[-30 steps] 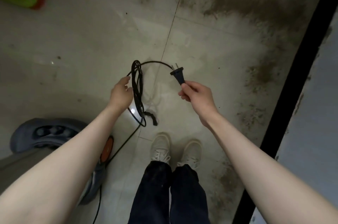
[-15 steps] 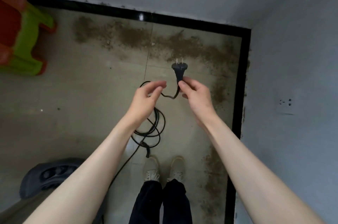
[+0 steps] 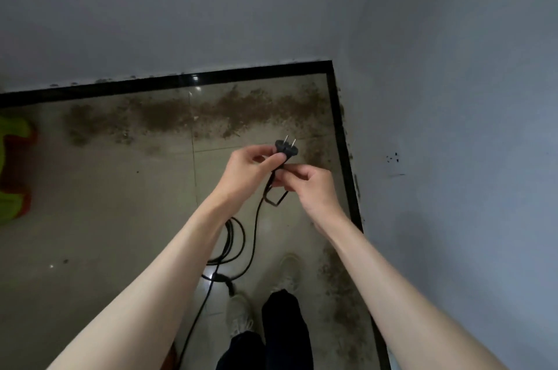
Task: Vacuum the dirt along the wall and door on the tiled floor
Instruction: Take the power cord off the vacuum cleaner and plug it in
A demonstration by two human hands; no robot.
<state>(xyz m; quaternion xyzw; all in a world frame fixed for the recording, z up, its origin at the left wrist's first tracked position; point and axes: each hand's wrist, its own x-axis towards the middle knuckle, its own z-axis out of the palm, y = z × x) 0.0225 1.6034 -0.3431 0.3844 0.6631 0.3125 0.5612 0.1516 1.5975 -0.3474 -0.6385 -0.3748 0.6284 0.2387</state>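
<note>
Plug (image 3: 287,148) above left grip (image 3: 250,171) (prongs up)

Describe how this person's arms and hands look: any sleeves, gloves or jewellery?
Both forearms are bare right up to the picture's lower edge, so no sleeves show. The left hand and the right hand wear no gloves, and no ring, watch or bracelet can be seen. Lower down, the person wears dark trousers and pale shoes.
</note>
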